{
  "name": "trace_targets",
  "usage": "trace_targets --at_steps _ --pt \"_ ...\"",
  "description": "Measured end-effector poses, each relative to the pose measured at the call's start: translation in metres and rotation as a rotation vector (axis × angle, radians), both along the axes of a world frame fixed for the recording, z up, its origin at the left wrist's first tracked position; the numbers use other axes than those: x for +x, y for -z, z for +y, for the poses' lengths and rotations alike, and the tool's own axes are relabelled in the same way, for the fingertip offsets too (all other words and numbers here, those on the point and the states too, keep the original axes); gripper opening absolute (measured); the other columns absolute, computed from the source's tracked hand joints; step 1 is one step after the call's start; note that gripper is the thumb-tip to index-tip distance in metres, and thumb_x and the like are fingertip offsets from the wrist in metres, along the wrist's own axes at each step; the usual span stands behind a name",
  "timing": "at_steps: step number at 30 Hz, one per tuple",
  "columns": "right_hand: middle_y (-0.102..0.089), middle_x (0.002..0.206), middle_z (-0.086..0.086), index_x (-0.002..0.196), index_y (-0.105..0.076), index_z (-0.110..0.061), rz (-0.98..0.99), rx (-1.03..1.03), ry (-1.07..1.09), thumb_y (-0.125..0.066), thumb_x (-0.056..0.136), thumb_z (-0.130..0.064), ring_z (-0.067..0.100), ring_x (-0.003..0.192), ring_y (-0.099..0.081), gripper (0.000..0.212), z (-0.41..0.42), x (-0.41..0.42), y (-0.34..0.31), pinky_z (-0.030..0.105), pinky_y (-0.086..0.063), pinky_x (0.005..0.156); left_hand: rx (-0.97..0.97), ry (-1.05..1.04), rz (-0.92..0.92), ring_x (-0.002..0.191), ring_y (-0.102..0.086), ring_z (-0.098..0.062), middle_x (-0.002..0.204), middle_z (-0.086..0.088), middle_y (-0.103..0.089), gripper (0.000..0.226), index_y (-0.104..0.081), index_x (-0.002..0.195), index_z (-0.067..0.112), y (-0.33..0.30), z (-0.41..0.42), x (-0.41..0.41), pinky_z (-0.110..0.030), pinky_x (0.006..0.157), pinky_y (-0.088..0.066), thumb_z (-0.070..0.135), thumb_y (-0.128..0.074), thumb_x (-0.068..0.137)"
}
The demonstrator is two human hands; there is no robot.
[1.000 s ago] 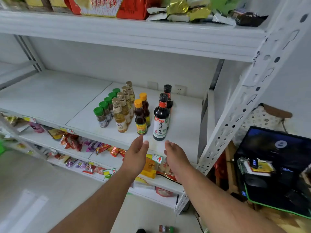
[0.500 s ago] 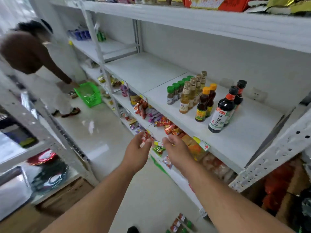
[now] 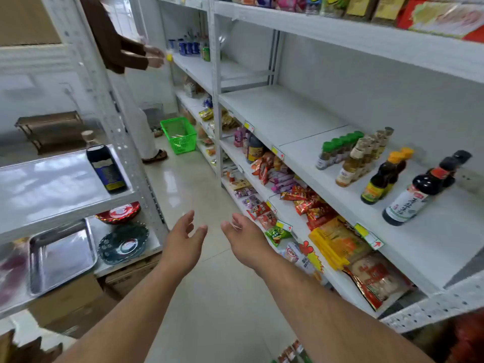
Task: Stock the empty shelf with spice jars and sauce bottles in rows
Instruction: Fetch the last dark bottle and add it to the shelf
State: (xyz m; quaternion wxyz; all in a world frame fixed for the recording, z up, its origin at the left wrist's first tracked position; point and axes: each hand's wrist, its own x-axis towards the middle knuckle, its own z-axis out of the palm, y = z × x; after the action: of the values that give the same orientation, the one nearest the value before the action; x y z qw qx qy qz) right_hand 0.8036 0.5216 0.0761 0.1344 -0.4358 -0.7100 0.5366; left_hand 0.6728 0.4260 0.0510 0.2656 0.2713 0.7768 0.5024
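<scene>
**Both hands held empty over the aisle**

The white shelf (image 3: pixel 296 121) is seen at right, with sauce bottles (image 3: pixel 408 197) and spice jars (image 3: pixel 337 150) lined in rows toward its right end. A green basket (image 3: pixel 179 134) is seen on the floor beyond. The left hand (image 3: pixel 183 239) and right hand (image 3: pixel 242 238) are held side by side with fingers relaxed, gripping nothing.

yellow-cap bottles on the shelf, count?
2. Both stand on the white shelf, one behind the other: front yellow-cap bottle, rear yellow-cap bottle, between the pale-cap bottles and the soy sauce bottles. None hidden, apparently.
</scene>
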Motion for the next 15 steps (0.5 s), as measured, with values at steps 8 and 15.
trace_targets --at_steps 8,15 --pt "-0.041 0.161 0.000 0.160 -0.032 -0.019 -0.050 0.017 -0.132 -0.050 0.104 -0.047 0.014 0.145 -0.041 0.065 -0.073 -0.086 0.000 0.022 -0.031 0.102 0.010 -0.110 -0.044 0.138 -0.047 -0.013 0.148 0.012 -0.049 0.056 -0.042 0.152 0.032 -0.001 -0.089 -0.068 -0.040 0.113 -0.041 0.036 -0.061 0.099" --pt "-0.045 0.158 0.001 0.157 -0.038 -0.017 -0.042 0.023 -0.298 -0.050 0.106 -0.042 0.014 0.136 -0.048 0.058 -0.131 -0.151 -0.008 0.023 -0.033 0.098 0.024 -0.324 -0.071 0.135 -0.049 -0.012 0.151 0.006 -0.050 0.059 -0.042 0.154 0.027 -0.002 -0.163 -0.110 -0.038 0.114 -0.041 0.033 -0.062 0.099"
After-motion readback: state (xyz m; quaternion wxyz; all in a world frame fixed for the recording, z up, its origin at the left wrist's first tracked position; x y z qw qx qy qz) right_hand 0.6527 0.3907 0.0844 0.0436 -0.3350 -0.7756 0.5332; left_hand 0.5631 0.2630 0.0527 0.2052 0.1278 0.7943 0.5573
